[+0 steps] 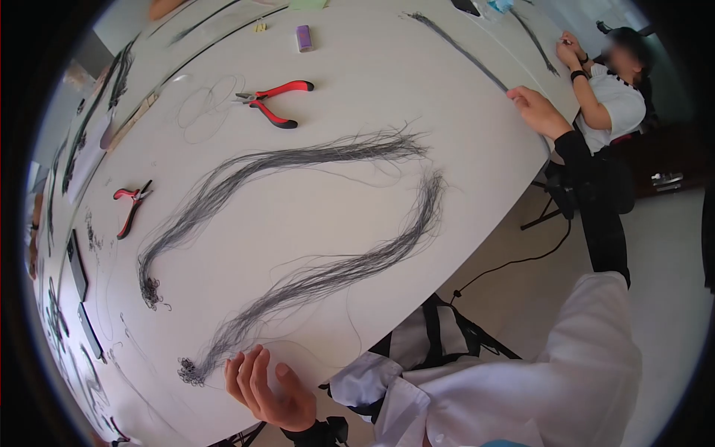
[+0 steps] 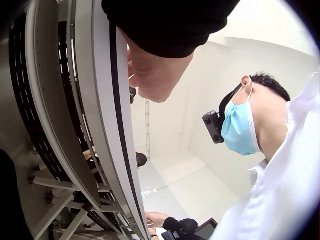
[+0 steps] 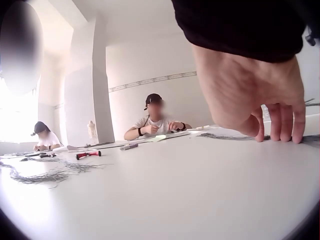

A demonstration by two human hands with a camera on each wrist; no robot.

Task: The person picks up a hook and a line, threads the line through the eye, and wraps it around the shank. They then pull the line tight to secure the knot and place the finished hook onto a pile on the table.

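Two long wavy bundles of fine dark strands lie on the white table (image 1: 462, 156): an upper bundle (image 1: 298, 160) and a lower bundle (image 1: 335, 272). My left hand (image 1: 257, 372) rests at the near table edge with relaxed fingers, beside the lower bundle's curly end, holding nothing. The left wrist view shows that left hand (image 2: 155, 70) from below, over the table edge (image 2: 107, 125). My right hand (image 1: 532, 104), in a black sleeve, sits at the far right edge at the end of a thin dark strand (image 1: 458, 51). Its straight fingers (image 3: 282, 120) touch the tabletop by that strand (image 3: 225, 136).
Large red-handled pliers (image 1: 275, 100) and smaller red pliers (image 1: 130, 208) lie on the table, with a purple object (image 1: 303, 37) farther off. More strands and dark flat items line the left rim. Another person (image 1: 611, 97) works at the far right; others sit across (image 3: 155, 125).
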